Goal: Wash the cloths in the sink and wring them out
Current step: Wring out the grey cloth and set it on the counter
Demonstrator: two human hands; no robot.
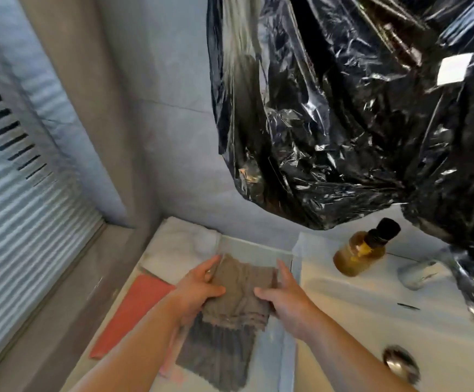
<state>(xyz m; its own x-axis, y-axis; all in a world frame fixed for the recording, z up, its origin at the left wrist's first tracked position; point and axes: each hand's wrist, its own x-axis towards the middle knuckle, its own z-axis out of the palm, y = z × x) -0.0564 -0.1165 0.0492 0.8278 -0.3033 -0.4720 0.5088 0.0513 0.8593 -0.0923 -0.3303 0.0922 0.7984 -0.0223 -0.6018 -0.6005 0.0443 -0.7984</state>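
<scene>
A folded brown cloth (240, 290) is held between both hands above the counter left of the sink. My left hand (197, 290) grips its left edge, thumb on top. My right hand (284, 298) grips its right edge the same way. Beneath it lies a darker grey cloth (219, 355) on a light blue sheet (279, 360). A white folded towel (182, 244) sits behind, near the wall. A red cloth (134, 309) lies flat at the left of the counter. The white sink (371, 315) is on the right, its metal drain (401, 363) at the lower right.
An amber bottle (363, 250) with a black cap stands at the back of the sink. A chrome tap (419, 271) is beside it. A black plastic bag (357, 108) hangs over the wall above. A window with blinds (18, 207) is on the left.
</scene>
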